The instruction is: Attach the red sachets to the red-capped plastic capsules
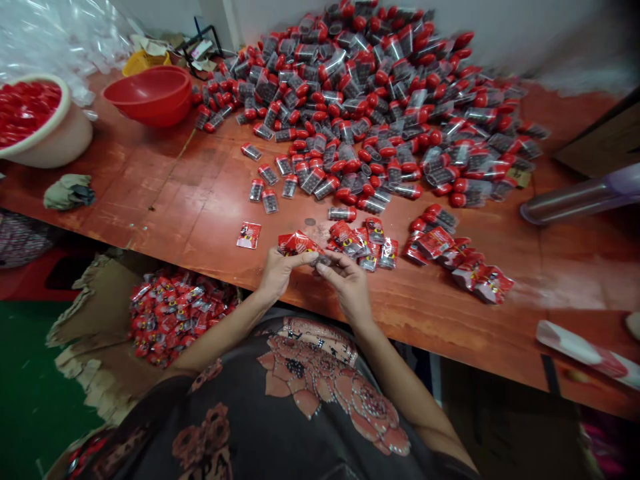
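Left hand (280, 275) and right hand (347, 287) are closed, pinching 1 small red packet (299, 243); if fingers loosen, it may drop into the cardboard box (100, 313) below them.

Red printed foil packet (299, 243), held tilted above the table (150, 200) edge. Glossy face creased, with a group of similar packets (357, 243) just beside it

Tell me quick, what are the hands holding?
Left hand: closed, holding a red foil sachet.
Right hand: closed in a pinch on something small and dark; cannot tell what.
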The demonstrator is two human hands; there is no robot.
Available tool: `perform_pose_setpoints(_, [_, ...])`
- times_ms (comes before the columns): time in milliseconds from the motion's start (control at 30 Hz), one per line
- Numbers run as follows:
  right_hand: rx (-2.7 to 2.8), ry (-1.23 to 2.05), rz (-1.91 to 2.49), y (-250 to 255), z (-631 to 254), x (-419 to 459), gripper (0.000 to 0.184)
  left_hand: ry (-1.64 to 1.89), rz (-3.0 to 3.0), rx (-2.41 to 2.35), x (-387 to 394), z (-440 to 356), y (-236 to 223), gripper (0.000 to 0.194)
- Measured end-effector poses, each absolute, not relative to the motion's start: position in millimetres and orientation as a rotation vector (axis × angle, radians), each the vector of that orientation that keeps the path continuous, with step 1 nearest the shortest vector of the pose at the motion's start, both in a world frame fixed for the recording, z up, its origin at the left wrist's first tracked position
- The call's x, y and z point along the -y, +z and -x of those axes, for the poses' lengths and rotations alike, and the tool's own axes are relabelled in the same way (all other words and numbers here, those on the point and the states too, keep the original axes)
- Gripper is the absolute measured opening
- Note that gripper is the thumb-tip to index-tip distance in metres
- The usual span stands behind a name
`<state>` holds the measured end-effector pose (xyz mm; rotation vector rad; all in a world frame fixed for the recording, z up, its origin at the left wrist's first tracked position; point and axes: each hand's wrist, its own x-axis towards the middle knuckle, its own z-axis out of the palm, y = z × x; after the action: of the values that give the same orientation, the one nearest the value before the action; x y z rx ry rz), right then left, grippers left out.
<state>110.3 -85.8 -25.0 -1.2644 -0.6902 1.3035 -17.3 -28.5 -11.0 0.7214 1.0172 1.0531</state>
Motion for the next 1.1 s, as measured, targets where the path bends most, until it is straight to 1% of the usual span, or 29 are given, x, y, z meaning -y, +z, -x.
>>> perform_pose_setpoints(133, [0.709,1.219,1.277,-27,-108,86,0.04,1.021,-0.683,-1.003,34,14,-13,0.028])
perform_pose_setpoints(333, [0.908,1.092,1.417,-49,-121,80,0.032,0.916,-0.544,-0.98,29,20,-28,0.026])
perform_pose_setpoints(400, [1.037,0.943,1.564,-52,-132,77,0.031,0.92,-0.4,-0.987,20,30,-32,0.026])
perform_pose_setpoints(500, [1.267,0.574,1.788,-46,-142,73,0.031,0.946,-0.268,-0.983,9,47,-33,0.03])
perform_pose_setpoints(567, [1.349,0.472,1.797,-40,-137,69,0.029,0.956,-0.268,-0.967,7,51,-30,0.032])
perform_pose_setpoints(600, [1.375,0.509,1.754,-38,-130,66,0.026,0.958,-0.284,-0.951,8,50,-27,0.032])
perform_pose_setpoints(667, [1.398,0.727,1.597,-35,-113,58,0.022,0.957,-0.328,-0.898,11,46,-24,0.032])
perform_pose_setpoints(733, [1.365,0.983,1.421,-37,-97,49,0.027,0.967,-0.373,-0.841,15,41,-23,0.032])
perform_pose_setpoints(800, [1.36,1.1,1.342,-39,-88,39,0.036,1.015,-0.41,-0.842,16,42,-26,0.032])
perform_pose_setpoints(900, [1.587,1.005,1.423,-36,-88,25,0.039,1.112,-0.469,-0.95,13,55,-35,0.029])
perform_pose_setpoints(967, [1.825,0.901,1.469,-29,-91,13,0.041,1.139,-0.499,-1.008,9,68,-39,0.031])
perform_pose_setpoints(1100, [2.096,0.773,1.542,-21,-85,-30,0.032,1.233,-0.426,-1.052,-2,88,-41,0.037])
